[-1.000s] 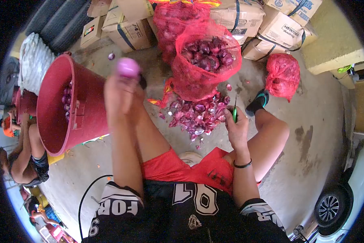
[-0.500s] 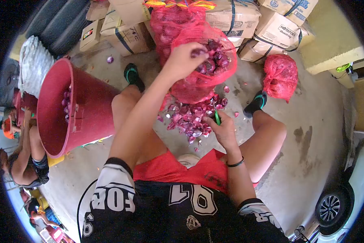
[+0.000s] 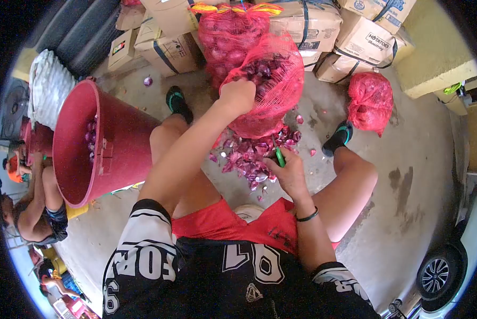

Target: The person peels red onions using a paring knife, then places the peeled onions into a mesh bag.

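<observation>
My left hand (image 3: pixel 238 98) is closed at the near-left edge of an open red mesh bag (image 3: pixel 273 109), its fingers apparently gripping the netting. Dark red onions (image 3: pixel 267 69) show in the bag's mouth. Lower down, my right hand (image 3: pixel 290 171) is wrapped round the green handle of a small knife (image 3: pixel 280 157), whose thin blade points up toward the bag. Between the bag and my lap lies a heap of purple onion skins (image 3: pixel 249 159) on the concrete floor.
A large red tub (image 3: pixel 98 149) with onions inside leans at my left. Behind stand a full mesh bag (image 3: pixel 230 40) and strapped cartons (image 3: pixel 366 45). Another red bag (image 3: pixel 370 101) lies right, near a car wheel (image 3: pixel 435 274). Another person (image 3: pixel 36 207) sits far left.
My left hand has moved down and left from the onions in the bag's mouth to its edge, and the netting has shifted. The knife hand moved slightly left.
</observation>
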`<action>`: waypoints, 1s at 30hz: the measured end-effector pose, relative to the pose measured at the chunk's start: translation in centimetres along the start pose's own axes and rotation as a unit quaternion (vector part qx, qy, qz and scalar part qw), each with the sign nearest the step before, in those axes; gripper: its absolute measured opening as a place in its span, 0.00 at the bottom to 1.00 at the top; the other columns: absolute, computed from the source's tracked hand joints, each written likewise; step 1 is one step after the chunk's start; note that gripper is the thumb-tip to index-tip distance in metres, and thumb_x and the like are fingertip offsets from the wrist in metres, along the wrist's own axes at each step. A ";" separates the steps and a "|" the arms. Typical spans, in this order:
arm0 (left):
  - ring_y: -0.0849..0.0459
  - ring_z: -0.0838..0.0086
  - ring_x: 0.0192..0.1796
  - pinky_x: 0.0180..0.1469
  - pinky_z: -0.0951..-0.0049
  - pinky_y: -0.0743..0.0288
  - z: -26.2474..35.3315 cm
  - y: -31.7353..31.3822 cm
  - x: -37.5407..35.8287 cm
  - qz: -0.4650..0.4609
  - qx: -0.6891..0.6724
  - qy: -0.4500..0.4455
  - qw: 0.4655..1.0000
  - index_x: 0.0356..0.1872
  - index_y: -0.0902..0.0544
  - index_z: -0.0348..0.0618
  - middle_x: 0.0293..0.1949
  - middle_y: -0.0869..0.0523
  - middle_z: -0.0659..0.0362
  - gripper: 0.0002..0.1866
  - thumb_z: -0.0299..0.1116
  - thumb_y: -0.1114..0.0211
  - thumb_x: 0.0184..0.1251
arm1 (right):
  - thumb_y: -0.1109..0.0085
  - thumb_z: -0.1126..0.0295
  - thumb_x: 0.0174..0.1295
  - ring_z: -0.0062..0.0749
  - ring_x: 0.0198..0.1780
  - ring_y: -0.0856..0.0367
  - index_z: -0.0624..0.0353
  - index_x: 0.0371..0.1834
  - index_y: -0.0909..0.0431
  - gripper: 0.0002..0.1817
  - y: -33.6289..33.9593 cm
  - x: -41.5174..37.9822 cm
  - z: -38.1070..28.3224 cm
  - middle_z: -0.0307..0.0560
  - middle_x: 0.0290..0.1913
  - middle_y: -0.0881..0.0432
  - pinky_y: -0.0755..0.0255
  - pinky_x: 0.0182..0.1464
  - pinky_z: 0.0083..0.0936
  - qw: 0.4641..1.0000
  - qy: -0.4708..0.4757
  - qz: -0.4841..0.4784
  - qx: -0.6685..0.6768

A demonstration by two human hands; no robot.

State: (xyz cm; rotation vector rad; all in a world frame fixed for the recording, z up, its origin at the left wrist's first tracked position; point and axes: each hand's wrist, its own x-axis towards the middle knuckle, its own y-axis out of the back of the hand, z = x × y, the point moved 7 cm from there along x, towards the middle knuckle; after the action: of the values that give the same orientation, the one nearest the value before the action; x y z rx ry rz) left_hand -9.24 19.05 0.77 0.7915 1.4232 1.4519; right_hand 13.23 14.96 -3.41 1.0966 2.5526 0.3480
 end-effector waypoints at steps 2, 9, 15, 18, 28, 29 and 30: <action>0.13 0.56 0.45 0.46 0.57 0.19 -0.1 -0.4 -0.6 -0.011 0.016 -0.001 1.000 0.34 0.14 0.41 0.40 0.12 0.47 0.10 0.34 0.38 0.57 | 0.31 0.64 0.57 0.27 0.24 0.29 0.62 0.35 0.23 0.14 0.1 -0.2 -0.2 0.47 0.21 0.25 0.32 0.29 0.30 0.998 -0.008 0.011 0.060; 0.12 0.54 0.42 0.43 0.55 0.19 0.0 -2.8 -1.9 -0.014 0.028 -0.015 0.999 0.32 0.14 0.39 0.36 0.13 0.45 0.11 0.34 0.40 0.56 | 0.33 0.65 0.59 0.26 0.24 0.32 0.63 0.36 0.24 0.13 -0.1 0.0 0.4 0.45 0.20 0.30 0.33 0.28 0.29 0.999 0.018 0.036 -0.001; 0.15 0.54 0.49 0.51 0.56 0.23 -2.6 -3.3 -2.6 0.000 -0.216 0.093 0.972 0.47 0.17 0.42 0.42 0.13 0.46 0.22 0.46 0.35 0.56 | 0.34 0.64 0.60 0.27 0.24 0.34 0.63 0.35 0.25 0.13 -0.3 -0.5 -0.4 0.46 0.20 0.31 0.35 0.28 0.30 0.999 0.022 0.023 -0.012; 0.16 0.51 0.51 0.54 0.57 0.25 -3.5 -4.9 -2.1 0.047 -0.307 0.053 0.949 0.52 0.21 0.43 0.44 0.15 0.44 0.30 0.52 0.32 0.52 | 0.34 0.64 0.60 0.28 0.24 0.34 0.64 0.35 0.25 0.14 -0.3 -0.4 -0.1 0.48 0.20 0.30 0.35 0.28 0.31 1.000 0.019 0.021 0.005; 0.21 0.67 0.54 0.58 0.68 0.28 -5.2 -3.3 -4.0 0.148 -0.509 0.024 0.848 0.54 0.27 0.39 0.49 0.19 0.55 0.31 0.31 0.22 0.46 | 0.36 0.63 0.62 0.28 0.25 0.28 0.64 0.40 0.23 0.14 -0.5 0.0 0.6 0.50 0.22 0.25 0.31 0.31 0.32 1.000 0.018 0.020 -0.006; 0.22 0.69 0.55 0.58 0.69 0.29 -5.2 -2.9 -4.1 0.153 -0.536 0.012 0.830 0.54 0.28 0.40 0.50 0.20 0.56 0.32 0.28 0.23 0.47 | 0.36 0.63 0.62 0.28 0.25 0.27 0.65 0.41 0.22 0.15 -0.5 0.1 0.7 0.50 0.22 0.24 0.30 0.31 0.32 1.000 0.015 0.014 -0.015; 0.22 0.70 0.55 0.59 0.70 0.29 -5.1 -2.3 -4.3 0.159 -0.563 0.000 0.811 0.55 0.29 0.41 0.51 0.21 0.57 0.32 0.25 0.24 0.48 | 0.37 0.63 0.63 0.28 0.26 0.27 0.65 0.45 0.23 0.16 -0.7 0.0 0.7 0.49 0.23 0.24 0.31 0.31 0.31 1.000 0.019 0.018 0.002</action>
State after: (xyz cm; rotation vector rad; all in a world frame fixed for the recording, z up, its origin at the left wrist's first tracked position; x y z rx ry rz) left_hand -11.95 12.94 -1.44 0.2288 0.2116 2.1602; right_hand 13.04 14.59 -4.27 1.1482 2.5702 0.3774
